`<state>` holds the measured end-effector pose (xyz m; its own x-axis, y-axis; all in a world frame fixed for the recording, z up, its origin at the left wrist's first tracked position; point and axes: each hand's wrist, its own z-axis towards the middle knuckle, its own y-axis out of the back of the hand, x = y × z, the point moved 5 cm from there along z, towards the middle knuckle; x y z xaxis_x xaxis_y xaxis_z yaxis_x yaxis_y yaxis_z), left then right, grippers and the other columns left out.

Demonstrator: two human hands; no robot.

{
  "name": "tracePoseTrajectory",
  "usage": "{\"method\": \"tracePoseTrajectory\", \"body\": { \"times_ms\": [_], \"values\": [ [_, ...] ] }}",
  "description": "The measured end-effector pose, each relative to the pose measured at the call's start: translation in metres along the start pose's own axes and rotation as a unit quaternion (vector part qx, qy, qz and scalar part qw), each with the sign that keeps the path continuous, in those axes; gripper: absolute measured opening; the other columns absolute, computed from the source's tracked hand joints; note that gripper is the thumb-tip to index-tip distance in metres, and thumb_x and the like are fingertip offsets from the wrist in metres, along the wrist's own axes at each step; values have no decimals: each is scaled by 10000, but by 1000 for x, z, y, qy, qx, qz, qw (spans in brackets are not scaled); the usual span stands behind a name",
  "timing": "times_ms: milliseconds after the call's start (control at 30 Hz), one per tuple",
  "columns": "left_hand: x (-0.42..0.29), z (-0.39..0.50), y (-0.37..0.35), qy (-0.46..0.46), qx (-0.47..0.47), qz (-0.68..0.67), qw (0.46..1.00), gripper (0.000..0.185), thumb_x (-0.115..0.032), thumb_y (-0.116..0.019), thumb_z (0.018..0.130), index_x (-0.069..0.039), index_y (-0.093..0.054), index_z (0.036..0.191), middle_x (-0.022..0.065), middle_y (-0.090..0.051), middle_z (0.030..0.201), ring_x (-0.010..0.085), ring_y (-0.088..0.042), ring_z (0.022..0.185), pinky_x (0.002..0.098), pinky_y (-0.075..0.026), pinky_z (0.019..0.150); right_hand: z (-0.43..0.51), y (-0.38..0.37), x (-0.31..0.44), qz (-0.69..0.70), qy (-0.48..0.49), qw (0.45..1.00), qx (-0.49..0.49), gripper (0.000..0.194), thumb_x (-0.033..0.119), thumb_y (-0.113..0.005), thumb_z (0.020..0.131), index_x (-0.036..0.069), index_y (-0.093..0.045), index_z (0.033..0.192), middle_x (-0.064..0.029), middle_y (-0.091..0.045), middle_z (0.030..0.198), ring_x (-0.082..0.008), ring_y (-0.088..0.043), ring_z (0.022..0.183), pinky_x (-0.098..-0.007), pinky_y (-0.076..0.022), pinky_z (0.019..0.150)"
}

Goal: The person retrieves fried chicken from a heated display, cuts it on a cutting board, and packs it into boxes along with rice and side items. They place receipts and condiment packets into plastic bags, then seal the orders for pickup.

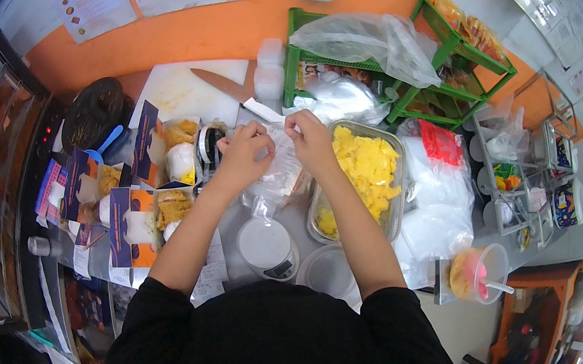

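Both hands are raised over the middle of the steel counter, at a clear plastic bag (pixel 279 172) with printed paper showing in or under it. My right hand (pixel 306 134) pinches the bag's upper edge between thumb and fingertips. Bent fingers of my left hand (pixel 248 153) are at the bag's left side; whether they grip the film cannot be told. Just right of the bag, a clear rectangular container (pixel 397 219) holds yellow food pieces (pixel 366 164), resembling scrambled egg. A round white kitchen scale (pixel 263 242) stands nearer my body, beside a round clear plastic tub (pixel 332 269).
Open takeaway boxes (pixel 135 221) with fried food stand left. Behind the hands, a white-handled knife (pixel 226 86) rests by a white cutting board (pixel 193 84). Green plastic racks (pixel 291 64) stand at the back. Clear plastic bags (pixel 435 196) and a tub with pink contents (pixel 480 273) are right.
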<state>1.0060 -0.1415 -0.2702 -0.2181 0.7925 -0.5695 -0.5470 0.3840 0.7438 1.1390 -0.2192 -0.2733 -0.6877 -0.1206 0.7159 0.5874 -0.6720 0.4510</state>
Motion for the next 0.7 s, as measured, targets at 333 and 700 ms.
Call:
{"method": "tracePoseTrajectory", "body": {
  "times_ms": [333, 700],
  "values": [
    [27, -52, 21, -65, -104, -89, 988, 161, 0, -598, 584, -17, -499, 710, 112, -508, 927, 291, -531, 894, 349, -426, 786, 25, -12, -112, -171, -178, 900, 359, 302, 9, -588, 771, 92, -649, 1055, -142, -631, 1052, -248, -623, 1002, -329, -486, 834],
    [23, -52, 19, -7, -133, 101, 986, 247, -82, -651, 783, -68, -619, 1028, 100, -579, 1102, 269, -533, 1082, 386, -345, 961, 41, -13, -124, -264, -209, 902, 269, 612, 238, -738, 756, 99, -466, 1286, -171, -612, 1179, -331, -580, 1087, -487, -371, 938]
  ]
}}
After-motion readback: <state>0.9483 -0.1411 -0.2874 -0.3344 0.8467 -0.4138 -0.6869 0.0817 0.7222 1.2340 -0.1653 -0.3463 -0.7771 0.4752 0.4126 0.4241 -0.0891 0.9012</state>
